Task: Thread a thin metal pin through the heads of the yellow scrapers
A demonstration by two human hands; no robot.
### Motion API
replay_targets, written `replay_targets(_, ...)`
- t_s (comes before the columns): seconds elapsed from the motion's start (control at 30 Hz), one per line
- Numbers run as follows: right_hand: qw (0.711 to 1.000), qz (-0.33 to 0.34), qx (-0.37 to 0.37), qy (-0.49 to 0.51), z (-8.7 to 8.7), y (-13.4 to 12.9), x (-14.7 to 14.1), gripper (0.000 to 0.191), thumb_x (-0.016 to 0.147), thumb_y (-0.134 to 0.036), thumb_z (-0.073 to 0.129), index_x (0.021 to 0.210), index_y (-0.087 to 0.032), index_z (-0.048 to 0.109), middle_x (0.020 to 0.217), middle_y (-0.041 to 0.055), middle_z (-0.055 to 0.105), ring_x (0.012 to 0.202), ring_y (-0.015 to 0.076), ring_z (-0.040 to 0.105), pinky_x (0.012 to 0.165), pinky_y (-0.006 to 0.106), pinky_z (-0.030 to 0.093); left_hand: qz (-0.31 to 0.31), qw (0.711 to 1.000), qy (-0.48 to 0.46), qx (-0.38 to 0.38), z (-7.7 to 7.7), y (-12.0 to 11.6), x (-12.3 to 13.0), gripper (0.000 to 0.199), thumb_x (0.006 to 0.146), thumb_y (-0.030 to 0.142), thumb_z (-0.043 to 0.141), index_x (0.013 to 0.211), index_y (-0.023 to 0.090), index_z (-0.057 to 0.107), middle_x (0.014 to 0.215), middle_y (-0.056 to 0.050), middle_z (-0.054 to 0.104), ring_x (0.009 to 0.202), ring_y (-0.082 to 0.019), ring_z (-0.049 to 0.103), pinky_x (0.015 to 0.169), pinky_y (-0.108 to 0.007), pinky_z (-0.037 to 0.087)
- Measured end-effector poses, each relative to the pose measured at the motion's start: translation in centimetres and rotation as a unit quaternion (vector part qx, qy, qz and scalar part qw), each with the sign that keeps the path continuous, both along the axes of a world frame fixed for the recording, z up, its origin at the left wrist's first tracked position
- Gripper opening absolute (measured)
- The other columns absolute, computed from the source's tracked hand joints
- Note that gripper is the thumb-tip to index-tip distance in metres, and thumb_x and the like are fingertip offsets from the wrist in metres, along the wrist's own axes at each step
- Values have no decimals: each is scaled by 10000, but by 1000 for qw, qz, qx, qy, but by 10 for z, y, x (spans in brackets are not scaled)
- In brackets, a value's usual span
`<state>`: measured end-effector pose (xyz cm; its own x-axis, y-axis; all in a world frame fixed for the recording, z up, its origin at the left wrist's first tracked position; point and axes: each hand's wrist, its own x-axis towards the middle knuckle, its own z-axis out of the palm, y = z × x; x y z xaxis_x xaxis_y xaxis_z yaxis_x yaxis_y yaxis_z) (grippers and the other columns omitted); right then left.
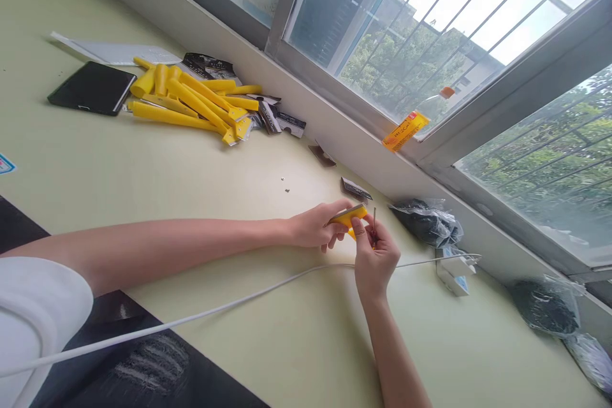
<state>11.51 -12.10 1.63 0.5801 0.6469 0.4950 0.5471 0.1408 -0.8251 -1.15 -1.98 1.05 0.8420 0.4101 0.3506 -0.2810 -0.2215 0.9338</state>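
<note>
Yellow piece [352, 215], head view: held between both hands over the counter [229, 185]; much of it is covered by fingers.
Left hand [315, 224]: closed on one end of the yellow piece, fingers curled beneath.
Right hand [377, 258]: thumb pressed to the other end, fingers gathered around a metal rod; the exact grip is partly hidden.
Metal rod [375, 217]: thin, upright, just beside the piece's end; should the right fingers loosen, it could slip and jab the left.
Small metal bits [282, 178]: loose beyond the left hand; a careless forearm could sweep them out of reach.
White cable [268, 289]: slack across the counter, passing behind the right hand; a wrist catching it could jolt the work.
Yellow pile [191, 102]: heaped, well apart from the hands; a knock could send its overlapping handles sliding.
</note>
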Motion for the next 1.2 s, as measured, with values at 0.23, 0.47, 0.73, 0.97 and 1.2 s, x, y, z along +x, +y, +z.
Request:
replay_targets(0.23, 1000, 17, -7, -19, -1, -1, 5, 425, 831, -491, 744, 1075, -143, 733, 668, -55, 373, 606, 105, 350, 578, 253, 349, 7, 1000, 1, 9, -2, 0, 0, 206, 943, 229, 509, 1149, 229, 505, 710, 50, 534, 532, -86, 533, 484, -218, 507)
replay_targets(0.47, 999, 14, -11, -30, 1, -3, 3, 420, 843, -508, 727, 1053, -144, 728, 649, -63, 331, 587, 104, 317, 551, 251, 310, 12, 1000, 0, 24, -5, 1, 2, 240, 944, 207, 470, 1179, 233, 514, 742, 28, 547, 614, -109, 571, 515, -224, 527)
replay_targets(0.73, 997, -37, 4, -61, -1, -2, -5, 420, 853, -515, 716, 1053, -147, 713, 655, -59, 348, 595, 108, 343, 555, 251, 326, 16, 1000, -4, 22, -5, 2, 2, 232, 945, 201, 473, 1172, 237, 500, 732, 33, 544, 609, -105, 554, 521, -215, 515)
replay_targets(0.97, 989, -41, 44, -132, -3, -4, -5, 399, 972, -481, 546, 1182, -162, 663, 869, 51, 588, 756, 154, 511, 710, 287, 446, 48, 998, -33, -19, -7, 6, 6, 200, 960, 238, 491, 1157, 229, 462, 725, 39, 537, 578, -100, 562, 477, -190, 486)
replay_targets(1.2, 988, 21, -48, -143, -12, -3, -6, 447, 1020, -485, 440, 1221, -153, 663, 632, -34, 492, 557, 122, 447, 601, 253, 397, 163, 985, -56, -21, -10, 14, 7, 211, 949, 202, 470, 1153, 239, 431, 770, 34, 566, 588, -86, 561, 481, -165, 454)
